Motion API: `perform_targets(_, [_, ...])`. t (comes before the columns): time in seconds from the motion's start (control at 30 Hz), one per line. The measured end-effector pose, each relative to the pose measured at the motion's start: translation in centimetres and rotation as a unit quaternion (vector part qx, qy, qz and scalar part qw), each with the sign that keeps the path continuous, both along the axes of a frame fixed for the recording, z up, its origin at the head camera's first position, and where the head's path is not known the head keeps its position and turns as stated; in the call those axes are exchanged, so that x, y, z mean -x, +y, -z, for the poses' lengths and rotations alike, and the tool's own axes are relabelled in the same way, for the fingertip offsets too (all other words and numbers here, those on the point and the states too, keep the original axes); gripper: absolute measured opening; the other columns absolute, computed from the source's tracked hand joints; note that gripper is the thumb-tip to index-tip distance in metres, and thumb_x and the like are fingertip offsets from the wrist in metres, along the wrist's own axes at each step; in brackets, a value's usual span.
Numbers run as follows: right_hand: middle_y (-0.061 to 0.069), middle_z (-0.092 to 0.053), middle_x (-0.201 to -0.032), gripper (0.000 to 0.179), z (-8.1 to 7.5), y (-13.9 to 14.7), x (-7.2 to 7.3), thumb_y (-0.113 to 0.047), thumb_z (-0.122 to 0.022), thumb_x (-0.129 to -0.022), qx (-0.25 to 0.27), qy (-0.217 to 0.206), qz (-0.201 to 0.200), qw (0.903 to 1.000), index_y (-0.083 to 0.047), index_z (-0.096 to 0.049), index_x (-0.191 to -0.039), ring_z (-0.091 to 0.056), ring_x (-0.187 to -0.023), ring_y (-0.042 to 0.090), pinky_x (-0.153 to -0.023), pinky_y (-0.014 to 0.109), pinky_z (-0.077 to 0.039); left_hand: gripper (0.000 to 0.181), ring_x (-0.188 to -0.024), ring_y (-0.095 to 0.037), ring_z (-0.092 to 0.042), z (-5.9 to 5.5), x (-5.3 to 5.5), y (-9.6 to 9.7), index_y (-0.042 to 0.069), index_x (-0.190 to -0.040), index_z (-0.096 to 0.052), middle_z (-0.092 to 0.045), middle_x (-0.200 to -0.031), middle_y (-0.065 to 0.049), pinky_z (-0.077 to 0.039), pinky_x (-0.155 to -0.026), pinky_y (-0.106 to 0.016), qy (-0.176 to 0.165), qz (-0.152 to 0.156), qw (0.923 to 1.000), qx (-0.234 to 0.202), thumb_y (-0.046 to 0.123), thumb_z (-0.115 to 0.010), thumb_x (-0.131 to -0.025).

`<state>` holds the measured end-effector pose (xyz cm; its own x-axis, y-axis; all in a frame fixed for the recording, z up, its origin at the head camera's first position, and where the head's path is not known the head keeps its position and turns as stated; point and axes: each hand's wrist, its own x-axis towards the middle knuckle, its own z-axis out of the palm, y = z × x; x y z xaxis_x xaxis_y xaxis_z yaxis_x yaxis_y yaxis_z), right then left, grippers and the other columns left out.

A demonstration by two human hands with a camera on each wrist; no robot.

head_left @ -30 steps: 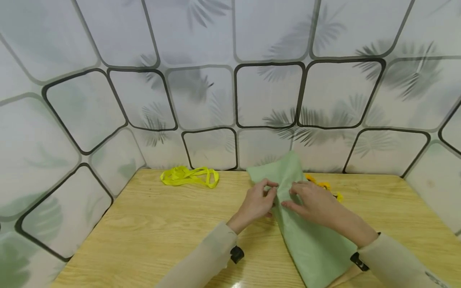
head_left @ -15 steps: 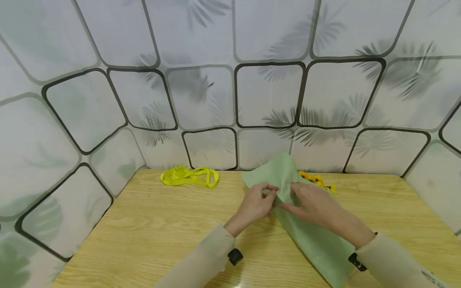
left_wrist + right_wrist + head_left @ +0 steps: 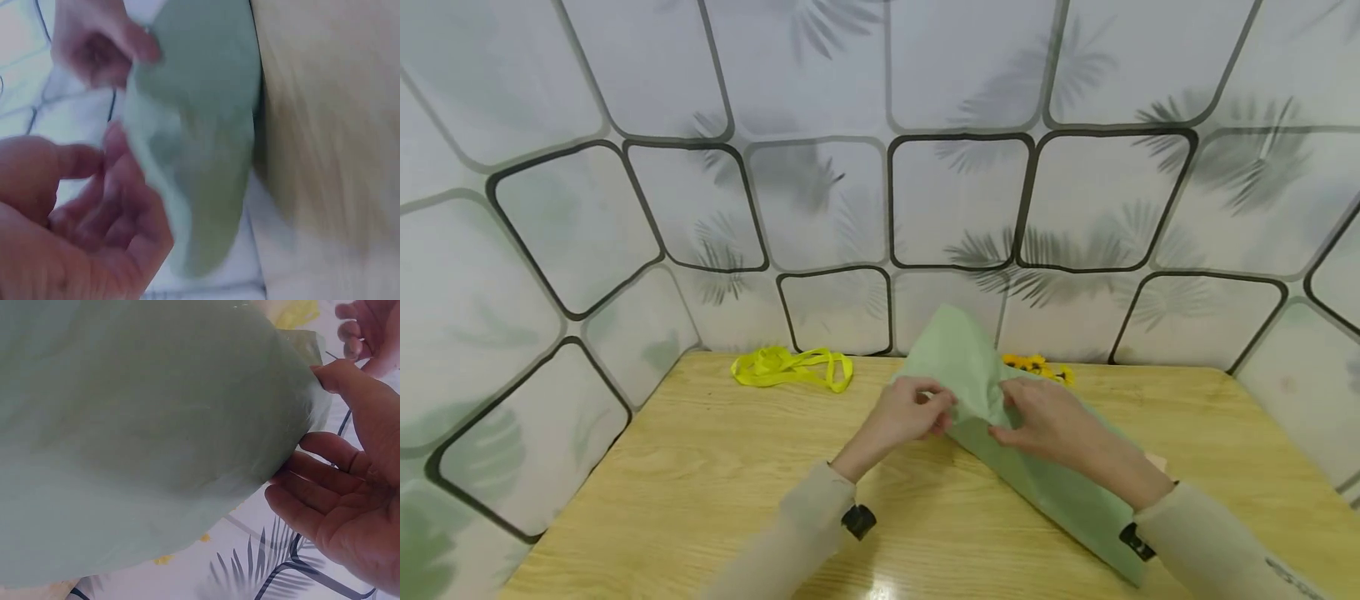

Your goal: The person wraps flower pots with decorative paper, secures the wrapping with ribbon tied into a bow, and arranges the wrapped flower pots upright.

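By the thumb and fingers of the right hand point(image 3: 1048, 417), a grasp is kept on the edge of a thin, pale-green sheet point(image 3: 958, 367) of paper-like or cloth-like material, which is bunched up there. At the left hand point(image 3: 906, 410) the fingers are curled and the thumb is brought in toward the index finger, right at the sheet's edge; whether the material is pinched cannot be told, the left wrist view being blurred. The sheet is laid slantwise over the right part of the pale, wood-grained table point(image 3: 760, 483), its far corner raised against the white, leaf-printed backdrop point(image 3: 827, 204). It is judged that the fold could spring loose if the right-hand grasp were slackened, that the material could be creased or torn by an uneven pull, and that the small yellow-orange flowers point(image 3: 1036, 365) behind its right edge could be pushed or crushed if it were dragged. As to containers, only the sheet itself could serve as a wrap; whether the flower stems are enclosed in it is hidden. A peach-coloured scrap point(image 3: 1156, 460) is exposed near the right wrist. Farther left, a loosely looped, bright-yellow flat ribbon point(image 3: 793, 368) is noted, well apart from both hands.
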<state>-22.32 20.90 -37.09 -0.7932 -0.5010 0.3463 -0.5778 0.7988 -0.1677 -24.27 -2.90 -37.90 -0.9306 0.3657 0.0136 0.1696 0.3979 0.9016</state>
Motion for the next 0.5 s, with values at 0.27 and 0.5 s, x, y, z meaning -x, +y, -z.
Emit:
perform_targets(0.27, [-0.01, -0.043, -0.068, 0.04, 0.1, 0.2, 0.3, -0.025, -0.085, -0.078, -0.002, 0.015, -0.003, 0.9999, -0.017, -0.045, -0.075, -0.035, -0.063, 0.005, -0.059, 0.022, -0.033, 0.073, -0.094, -0.026, -0.062, 0.7, 2.6, -3.3, 0.003, -0.154, -0.036, -0.062, -0.11, -0.017, -0.055, -0.091, -0.047, -0.04, -0.094, 0.9933, 0.054, 0.052, -0.055, -0.102])
perform_targets(0.5, [-0.006, -0.056, -0.074, 0.034, 0.1, 0.0, 0.4, -0.023, -0.084, -0.077, -0.008, 0.01, -0.009, 0.9999, -0.014, -0.054, -0.089, -0.04, -0.062, 0.005, -0.057, 0.023, -0.039, 0.061, -0.089, -0.02, -0.072, 2.3, 3.6, -4.1, -0.006, -0.149, -0.043, -0.073, -0.106, -0.013, -0.059, -0.071, -0.028, -0.191, -0.069, 0.978, -0.046, 0.032, -0.06, -0.104])
